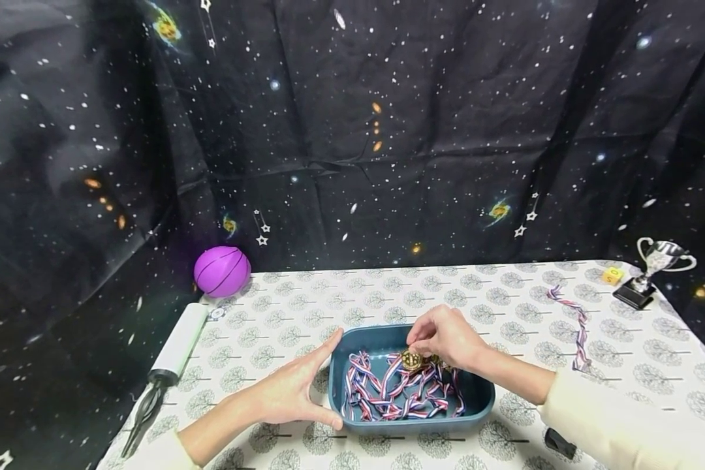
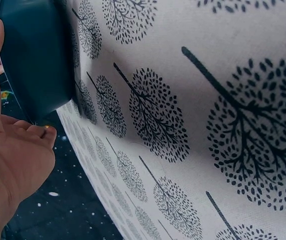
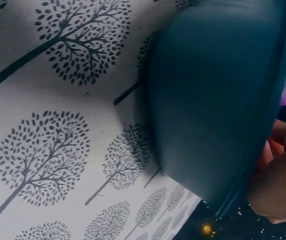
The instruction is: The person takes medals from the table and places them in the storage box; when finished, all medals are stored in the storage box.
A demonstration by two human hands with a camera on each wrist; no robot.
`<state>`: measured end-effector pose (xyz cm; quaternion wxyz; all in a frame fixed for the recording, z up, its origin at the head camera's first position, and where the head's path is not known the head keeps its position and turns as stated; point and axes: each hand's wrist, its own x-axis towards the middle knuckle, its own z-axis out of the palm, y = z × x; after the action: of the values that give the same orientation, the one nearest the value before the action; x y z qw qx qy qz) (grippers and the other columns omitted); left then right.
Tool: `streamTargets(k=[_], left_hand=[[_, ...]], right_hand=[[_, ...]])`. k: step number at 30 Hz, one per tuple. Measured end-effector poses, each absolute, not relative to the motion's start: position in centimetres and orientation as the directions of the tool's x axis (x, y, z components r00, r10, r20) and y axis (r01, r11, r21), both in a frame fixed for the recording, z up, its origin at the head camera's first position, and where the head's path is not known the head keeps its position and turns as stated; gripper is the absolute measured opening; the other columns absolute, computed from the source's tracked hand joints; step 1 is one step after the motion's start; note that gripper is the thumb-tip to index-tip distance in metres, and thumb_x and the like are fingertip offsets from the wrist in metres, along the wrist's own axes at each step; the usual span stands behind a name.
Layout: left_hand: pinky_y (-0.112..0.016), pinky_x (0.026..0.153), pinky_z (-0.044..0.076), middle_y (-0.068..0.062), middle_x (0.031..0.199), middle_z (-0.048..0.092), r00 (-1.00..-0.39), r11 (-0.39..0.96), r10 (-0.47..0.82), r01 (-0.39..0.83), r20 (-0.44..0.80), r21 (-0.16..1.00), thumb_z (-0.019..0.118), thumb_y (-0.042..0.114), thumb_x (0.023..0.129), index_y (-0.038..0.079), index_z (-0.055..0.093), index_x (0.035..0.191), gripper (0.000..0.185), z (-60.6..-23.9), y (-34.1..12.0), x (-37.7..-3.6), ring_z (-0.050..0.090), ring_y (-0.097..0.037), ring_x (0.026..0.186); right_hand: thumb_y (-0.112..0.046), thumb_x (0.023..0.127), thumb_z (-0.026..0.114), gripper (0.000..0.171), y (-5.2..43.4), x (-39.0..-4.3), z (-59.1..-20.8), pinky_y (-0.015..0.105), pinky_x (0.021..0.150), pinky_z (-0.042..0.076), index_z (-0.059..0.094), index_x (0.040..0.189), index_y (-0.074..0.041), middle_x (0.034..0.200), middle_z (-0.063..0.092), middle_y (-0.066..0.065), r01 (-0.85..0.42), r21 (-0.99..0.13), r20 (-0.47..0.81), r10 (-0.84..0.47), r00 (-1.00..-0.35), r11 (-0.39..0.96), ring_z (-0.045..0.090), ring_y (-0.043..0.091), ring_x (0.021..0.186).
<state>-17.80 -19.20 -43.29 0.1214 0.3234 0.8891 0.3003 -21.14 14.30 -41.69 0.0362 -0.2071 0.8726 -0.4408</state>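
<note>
Medals with red, white and blue ribbons [image 1: 396, 395] lie heaped in a blue tray [image 1: 482, 398] that sits near the front edge of a table [image 1: 352, 297] covered in a white cloth printed with small trees. One gold medal [image 1: 412, 360] rests on top of the ribbons toward the tray's far side, and the right hand [image 1: 443, 336] is curled over it, fingertips pinching at the disc. The left hand [image 1: 290, 391] lies spread against the tray's left end, fingers straight along the wall and thumb at the near corner; the left wrist view shows the same palm flat against the tray's dark outer side [image 2: 35, 55]. The right wrist view shows the tray's underside and wall [image 3: 218, 100] close up above the tree-print cloth. Another striped ribbon [image 1: 576, 326] lies loose on the cloth to the right, well apart from the tray. A purple ball [image 1: 222, 271] sits at the far left corner, a white-handled tool [image 1: 167, 362] lies along the left edge, and a silver trophy cup [image 1: 655, 267] stands at the far right beside a small yellow block [image 1: 612, 275]. A dark star-printed backdrop [image 1: 352, 130] hangs behind.
</note>
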Motion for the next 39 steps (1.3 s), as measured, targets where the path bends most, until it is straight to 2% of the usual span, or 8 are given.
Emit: streamTargets(k=[12,18,25,33,39], left_hand=[[-0.057,0.127,0.023,-0.009,0.177,0.011,-0.754,0.599,0.657,0.505,-0.020,0.622,0.094,0.057,0.072,0.023,0.002,0.173,0.140,-43.3,-19.2,-17.7,0.023,-0.030,0.159],[-0.058,0.126,0.023,-0.008,0.177,0.011,-0.753,0.596,0.658,0.503,-0.022,0.626,0.094,0.057,0.072,0.023,0.003,0.173,0.140,-43.3,-19.1,-17.7,0.023,-0.031,0.159],[-0.058,0.127,0.023,-0.006,0.177,0.011,-0.757,0.601,0.653,0.497,-0.025,0.627,0.094,0.057,0.071,0.025,0.002,0.172,0.141,-43.4,-19.2,-17.8,0.023,-0.030,0.159],[-0.056,0.127,0.023,-0.003,0.177,0.009,-0.762,0.610,0.647,0.492,-0.031,0.622,0.095,0.057,0.071,0.026,0.002,0.172,0.141,-43.3,-19.3,-17.7,0.022,-0.028,0.159],[-0.057,0.127,0.023,-0.008,0.177,0.010,-0.762,0.607,0.647,0.495,-0.026,0.622,0.095,0.057,0.071,0.025,0.003,0.173,0.141,-43.3,-19.2,-17.7,0.023,-0.030,0.159]], right_hand=[[0.002,0.081,0.088,0.010,14.2,-21.2,-43.3,0.023,0.055,0.057,0.081,0.083,-0.005,0.071,0.075,-0.004,-0.352,-0.706,0.217,-0.285,-0.934,0.615,0.065,0.006,0.059],[0.001,0.081,0.089,0.012,13.8,-21.5,-43.9,0.027,0.066,0.061,0.082,0.082,-0.008,0.073,0.075,-0.005,-0.377,-0.636,0.254,-0.279,-0.926,0.673,0.067,0.005,0.065],[-0.002,0.083,0.088,0.011,13.6,-21.6,-44.1,0.036,0.075,0.064,0.083,0.082,-0.011,0.076,0.077,-0.005,-0.391,-0.590,0.274,-0.281,-0.920,0.707,0.073,0.010,0.073],[-0.001,0.084,0.087,0.008,14.0,-21.3,-43.6,0.037,0.077,0.065,0.084,0.088,-0.007,0.083,0.080,0.001,-0.400,-0.596,0.293,-0.276,-0.916,0.696,0.076,0.014,0.077],[0.003,0.086,0.084,0.009,14.1,-21.0,-43.2,0.031,0.070,0.064,0.084,0.091,-0.005,0.086,0.080,0.004,-0.325,-0.673,0.199,-0.261,-0.945,0.664,0.074,0.013,0.073]])
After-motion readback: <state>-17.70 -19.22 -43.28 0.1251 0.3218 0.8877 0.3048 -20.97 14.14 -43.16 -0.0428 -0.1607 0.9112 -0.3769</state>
